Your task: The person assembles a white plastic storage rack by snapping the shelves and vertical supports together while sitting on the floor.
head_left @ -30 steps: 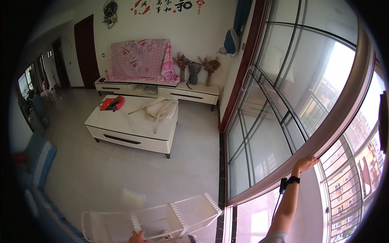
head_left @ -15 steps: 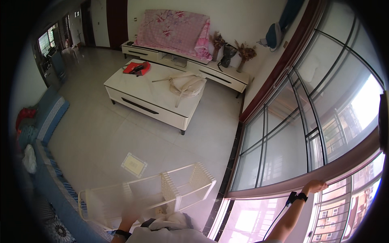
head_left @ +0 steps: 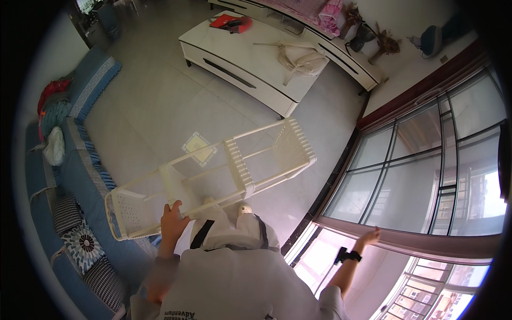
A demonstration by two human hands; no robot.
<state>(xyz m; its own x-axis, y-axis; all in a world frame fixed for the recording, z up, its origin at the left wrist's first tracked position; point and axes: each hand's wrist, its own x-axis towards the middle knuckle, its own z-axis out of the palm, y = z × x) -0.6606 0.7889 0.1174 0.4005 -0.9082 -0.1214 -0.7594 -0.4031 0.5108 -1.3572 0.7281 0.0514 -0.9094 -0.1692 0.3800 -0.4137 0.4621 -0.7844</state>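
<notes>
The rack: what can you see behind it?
Behind the rack, grey floor shows between the rails, along with a yellow floor tile that one rail crosses. Whatever lies directly behind its white panels is covered, so I can't tell.

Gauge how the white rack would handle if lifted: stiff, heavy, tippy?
Probably light for its size: the white rack is thin poles and holed panels. It may flex or twist a little, since slim poles link its tiers. With the left hand nearer one end, the long far end would likely swing.
</notes>
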